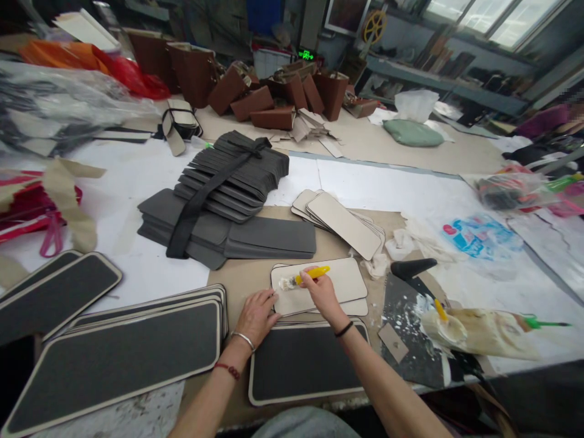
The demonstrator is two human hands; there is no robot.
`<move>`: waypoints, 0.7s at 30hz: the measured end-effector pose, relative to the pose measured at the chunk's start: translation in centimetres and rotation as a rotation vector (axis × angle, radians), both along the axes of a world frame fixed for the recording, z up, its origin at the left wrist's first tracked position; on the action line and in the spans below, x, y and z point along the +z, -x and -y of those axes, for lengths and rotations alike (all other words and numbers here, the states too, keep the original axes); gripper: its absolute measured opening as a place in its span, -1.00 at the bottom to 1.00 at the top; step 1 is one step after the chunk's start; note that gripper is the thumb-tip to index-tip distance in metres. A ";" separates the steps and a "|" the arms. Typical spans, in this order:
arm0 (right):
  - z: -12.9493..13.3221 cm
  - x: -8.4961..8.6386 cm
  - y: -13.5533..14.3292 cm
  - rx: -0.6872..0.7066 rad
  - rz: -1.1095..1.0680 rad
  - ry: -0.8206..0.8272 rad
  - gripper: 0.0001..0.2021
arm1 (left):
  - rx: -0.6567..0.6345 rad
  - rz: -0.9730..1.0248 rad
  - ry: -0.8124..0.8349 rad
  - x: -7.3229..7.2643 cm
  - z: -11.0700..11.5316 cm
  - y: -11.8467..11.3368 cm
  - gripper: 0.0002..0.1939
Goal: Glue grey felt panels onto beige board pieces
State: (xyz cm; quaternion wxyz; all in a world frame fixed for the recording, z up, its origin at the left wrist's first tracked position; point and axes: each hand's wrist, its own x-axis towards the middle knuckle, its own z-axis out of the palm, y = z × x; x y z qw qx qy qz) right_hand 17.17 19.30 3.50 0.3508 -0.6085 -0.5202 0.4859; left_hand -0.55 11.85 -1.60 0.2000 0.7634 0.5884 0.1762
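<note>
My right hand (323,293) grips a yellow-handled brush (314,273), its bristles against a cream panel with rounded corners (335,278). White paste is smeared under the bristles near the panel's left end. At that same left edge my left hand (256,315) lies with fingers stretched out, holding nothing, its fingertips touching the panel. Another cream panel shows below it. Closer to me lies a dark grey panel with a pale border (308,363). Further off, several cream panels (345,222) are fanned out in a pile.
Bundled dark grey pieces (269,236) are tied with a black strap. Stacked bordered panels (137,347) lie at left. At right are a paste tub (449,330) with a yellow-handled tool and a paste-spattered dark sheet (406,316). Brown boxy bags (274,109) stand at the back.
</note>
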 end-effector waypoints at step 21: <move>-1.4 1.1 -15.1 -0.225 0.778 -0.306 -0.66 | -0.018 -0.048 -0.013 -0.2 -0.5 0.4 -0.68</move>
